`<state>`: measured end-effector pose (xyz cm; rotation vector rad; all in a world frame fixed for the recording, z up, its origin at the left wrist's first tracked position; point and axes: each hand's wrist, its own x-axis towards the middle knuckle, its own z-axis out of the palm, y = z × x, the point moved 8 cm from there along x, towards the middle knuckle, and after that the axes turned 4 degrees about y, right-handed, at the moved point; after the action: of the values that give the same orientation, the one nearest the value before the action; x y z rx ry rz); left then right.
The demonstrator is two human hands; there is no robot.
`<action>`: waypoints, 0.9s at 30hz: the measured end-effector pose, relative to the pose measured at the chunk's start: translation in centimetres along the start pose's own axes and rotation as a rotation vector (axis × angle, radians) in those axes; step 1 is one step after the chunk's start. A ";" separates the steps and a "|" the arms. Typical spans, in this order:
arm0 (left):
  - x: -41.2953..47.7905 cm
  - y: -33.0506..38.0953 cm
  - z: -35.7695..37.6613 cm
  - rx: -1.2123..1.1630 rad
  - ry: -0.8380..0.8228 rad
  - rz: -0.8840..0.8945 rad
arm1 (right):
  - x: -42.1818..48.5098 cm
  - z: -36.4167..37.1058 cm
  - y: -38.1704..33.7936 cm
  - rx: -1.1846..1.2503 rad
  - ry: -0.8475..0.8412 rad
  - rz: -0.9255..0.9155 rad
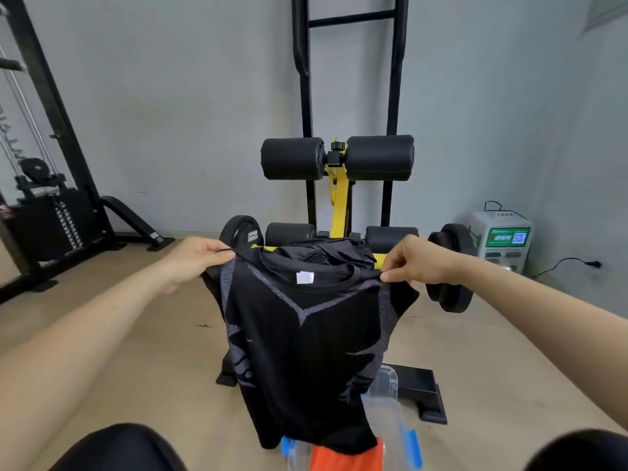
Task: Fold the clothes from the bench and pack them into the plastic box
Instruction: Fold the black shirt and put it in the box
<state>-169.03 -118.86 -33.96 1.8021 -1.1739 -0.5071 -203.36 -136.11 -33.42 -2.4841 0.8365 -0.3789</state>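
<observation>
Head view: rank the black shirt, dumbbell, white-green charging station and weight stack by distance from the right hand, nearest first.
1. black shirt, pinched by the right hand at its shoulder.
2. dumbbell, on the floor just to the right.
3. charging station, by the right wall.
4. weight stack, far left.

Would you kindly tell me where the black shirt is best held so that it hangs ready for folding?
Grip the black shirt at its two shoulder tops, pinching from above with the fingers. It hangs flat with the neck label toward the person. The left hand and right hand pinch there now, holding it spread.
</observation>
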 end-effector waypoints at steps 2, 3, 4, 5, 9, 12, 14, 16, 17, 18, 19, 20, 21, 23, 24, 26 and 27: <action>0.6 -0.4 0.0 0.024 -0.013 -0.006 | 0.8 -0.6 0.8 -0.039 0.091 0.022; 1.0 -0.4 -0.1 0.034 -0.007 -0.007 | 1.4 -1.1 1.2 -0.020 0.145 0.048; 1.6 -0.2 -0.3 0.055 0.004 -0.010 | 2.1 -1.6 1.7 0.030 0.185 0.092; 2.4 0.1 -0.5 0.083 0.022 -0.017 | 2.9 -1.9 2.1 0.101 0.212 0.148; 6.8 1.3 -1.7 0.101 0.135 -0.057 | 7.1 -2.9 3.1 0.399 0.310 0.314; 10.1 1.4 -1.2 -0.179 0.177 -0.147 | 10.8 -4.1 3.8 0.488 0.406 0.318; 12.1 1.5 -0.5 -0.334 0.183 -0.177 | 13.3 -4.8 4.3 0.475 0.434 0.289; 14.7 1.0 -0.1 -0.408 0.197 -0.191 | 15.5 -5.4 5.0 0.443 0.441 0.283; 16.0 0.5 -0.2 -0.430 0.213 -0.198 | 16.5 -5.6 5.4 0.444 0.442 0.283; 17.4 0.0 -0.2 -0.445 0.230 -0.203 | 17.5 -5.7 5.9 0.453 0.443 0.286; 18.8 -0.6 -0.2 -0.450 0.250 -0.209 | 18.6 -5.9 6.3 0.462 0.449 0.287; 20.1 -1.0 -0.3 -0.452 0.268 -0.211 | 19.7 -6.2 6.7 0.465 0.462 0.289; 21.4 -1.4 -0.3 -0.448 0.281 -0.214 | 20.7 -6.4 7.1 0.455 0.481 0.295; 24.2 -2.1 -0.2 -0.432 0.314 -0.201 | 22.9 -7.0 8.1 0.417 0.538 0.309; 25.5 -2.2 -0.1 -0.425 0.330 -0.188 | 24.0 -7.4 8.6 0.398 0.578 0.318; 27.9 -2.3 0.0 -0.412 0.373 -0.155 | 26.0 -8.2 9.6 0.354 0.669 0.329; 29.0 -2.0 0.1 -0.410 0.391 -0.137 | 27.0 -8.8 9.9 0.329 0.714 0.328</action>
<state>-154.57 -143.99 -32.02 1.5387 -0.6282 -0.4132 -190.88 -163.02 -28.49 -1.8536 1.3008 -1.2088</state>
